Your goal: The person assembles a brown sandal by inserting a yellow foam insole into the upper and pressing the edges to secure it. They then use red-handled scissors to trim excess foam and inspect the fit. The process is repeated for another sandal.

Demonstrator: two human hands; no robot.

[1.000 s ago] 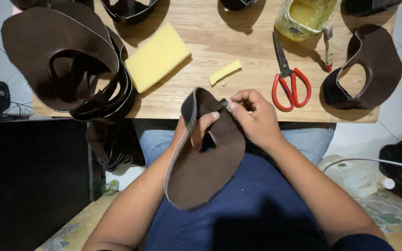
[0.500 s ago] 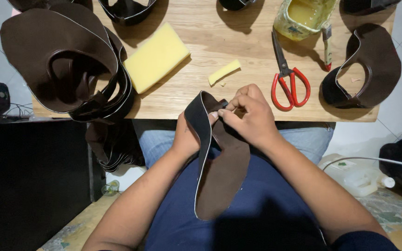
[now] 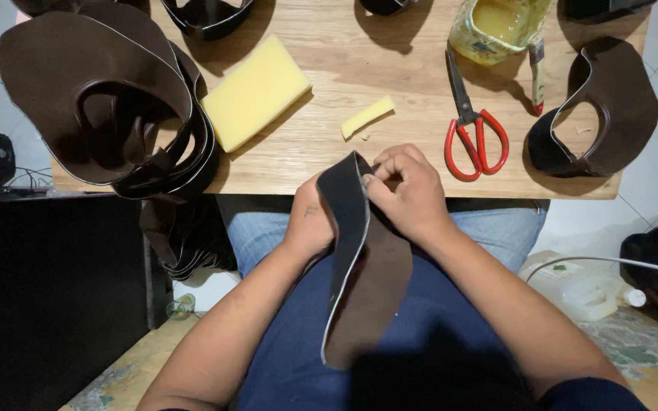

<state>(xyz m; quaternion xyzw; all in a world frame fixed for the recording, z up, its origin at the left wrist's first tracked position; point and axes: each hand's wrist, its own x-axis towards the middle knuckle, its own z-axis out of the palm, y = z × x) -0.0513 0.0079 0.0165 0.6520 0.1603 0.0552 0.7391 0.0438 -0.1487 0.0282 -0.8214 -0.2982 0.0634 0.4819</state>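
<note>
At the near edge of the wooden worktable (image 3: 390, 53), over the lap, both hands hold one long curved piece of dark brown leather-like sheet with a pale cut edge (image 3: 363, 281). The left hand (image 3: 312, 221) grips the piece from its 9 o'clock side, fingers closed behind it. The right hand (image 3: 413, 190) is at its 1 o'clock end, fingertips pinched narrowly on the upper edge, which stands folded or turned over there; the lower end hangs loose toward 6 o'clock. Judgement: work on this piece is at an early stage, confined to its top end, with the rest of the edge showing no handling. On the table, at 12 o'clock, lie a small yellow foam offcut (image 3: 367, 116) and a yellow foam block (image 3: 257, 91). At 2 o'clock rest red-handled scissors (image 3: 472, 122), untouched, and beyond them an open yellowish container of liquid (image 3: 496, 27), possibly adhesive. A stack of similar brown pieces (image 3: 100, 99) sits at 10 o'clock; one shaped brown piece (image 3: 611, 99) sits at 3 o'clock.
</note>
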